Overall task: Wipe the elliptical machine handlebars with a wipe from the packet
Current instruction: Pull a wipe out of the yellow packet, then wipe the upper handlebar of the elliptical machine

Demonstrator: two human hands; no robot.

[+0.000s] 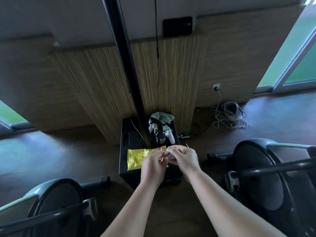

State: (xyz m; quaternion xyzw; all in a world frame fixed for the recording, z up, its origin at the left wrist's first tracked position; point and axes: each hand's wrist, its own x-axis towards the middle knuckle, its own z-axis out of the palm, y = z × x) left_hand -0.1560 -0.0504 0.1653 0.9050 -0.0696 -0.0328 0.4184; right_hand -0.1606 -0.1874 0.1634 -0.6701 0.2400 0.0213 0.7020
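Head view: left hand (154, 164) pinches one yellow packet (136, 158); right hand (184, 159), fingers curled, grips one wipe (170, 151).

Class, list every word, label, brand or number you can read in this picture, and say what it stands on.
Yellow packet: red and orange print, too blurred to read.
Black bottle: white lettering, too blurred to read.
White wipe in the right hand: no print visible.
No text can be read anywhere.
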